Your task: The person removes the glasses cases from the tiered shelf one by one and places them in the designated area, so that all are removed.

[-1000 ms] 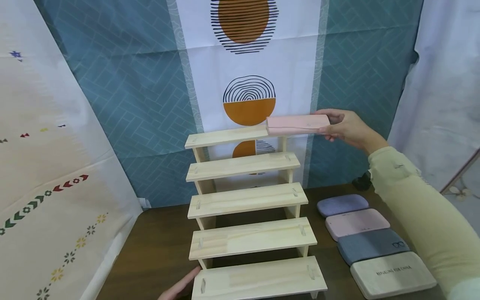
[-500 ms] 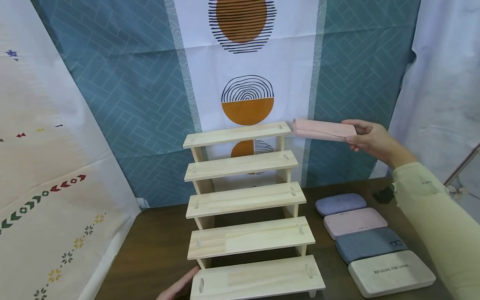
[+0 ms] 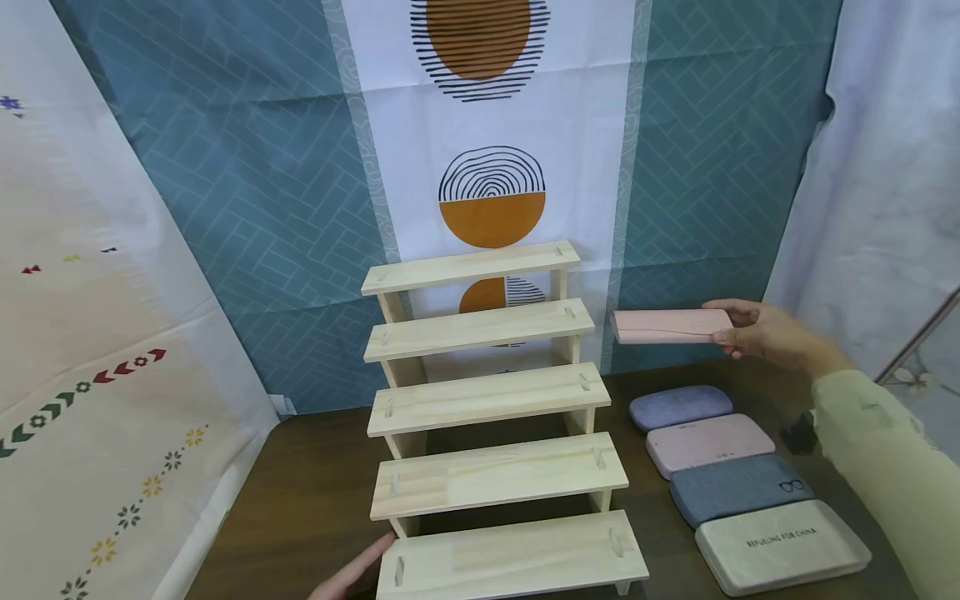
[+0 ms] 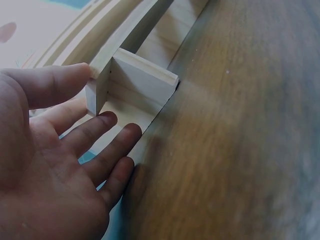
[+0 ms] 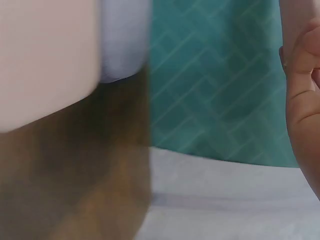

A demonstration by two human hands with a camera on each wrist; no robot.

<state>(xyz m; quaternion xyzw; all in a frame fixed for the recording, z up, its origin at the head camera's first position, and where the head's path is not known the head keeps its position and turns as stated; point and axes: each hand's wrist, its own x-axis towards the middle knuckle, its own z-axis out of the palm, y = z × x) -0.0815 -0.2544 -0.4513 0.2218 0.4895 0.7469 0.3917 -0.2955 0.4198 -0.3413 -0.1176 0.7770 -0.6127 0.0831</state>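
Two hands: right hand (image 3: 765, 337) grips pink case (image 3: 670, 326) level above the surface's back-right; left hand (image 4: 55, 165), open-fingered, should brace the stepped rack (image 3: 487, 400).

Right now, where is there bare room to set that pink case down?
All five boards of the wooden step rack lie bare. The dark table is also open between the rack and the patterned cloth on the left. It is crowded right of the rack, where four cases lie in a row. The right hand holds the pink case above them.
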